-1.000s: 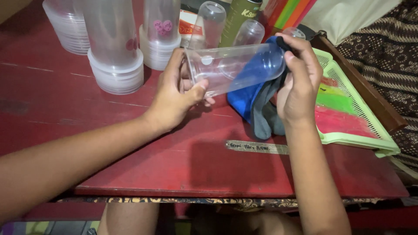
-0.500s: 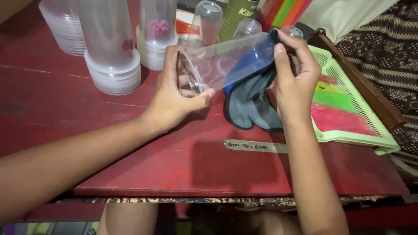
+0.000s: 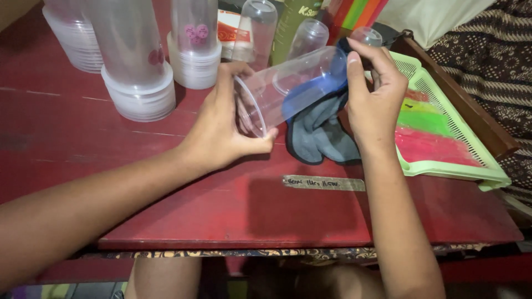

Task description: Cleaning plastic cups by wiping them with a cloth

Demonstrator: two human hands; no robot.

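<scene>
A clear plastic cup (image 3: 293,88) lies on its side in the air above the red table (image 3: 183,210). My left hand (image 3: 224,127) grips its open rim, with fingers reaching inside. My right hand (image 3: 374,102) holds the cup's base end. A blue and grey cloth (image 3: 321,124) hangs below the cup and rests on the table between my hands; its blue part shows through the clear wall.
Tall stacks of clear cups (image 3: 130,55) and lids stand at the back left. Upturned clear cups (image 3: 255,27) and a green bottle (image 3: 293,22) stand behind. A light green tray (image 3: 443,124) with green and pink sheets lies at the right.
The cup has tilted, its rim dropping toward me on the left and its base rising to the right. My left fingers have gone further into the rim. The cloth hangs lower.
</scene>
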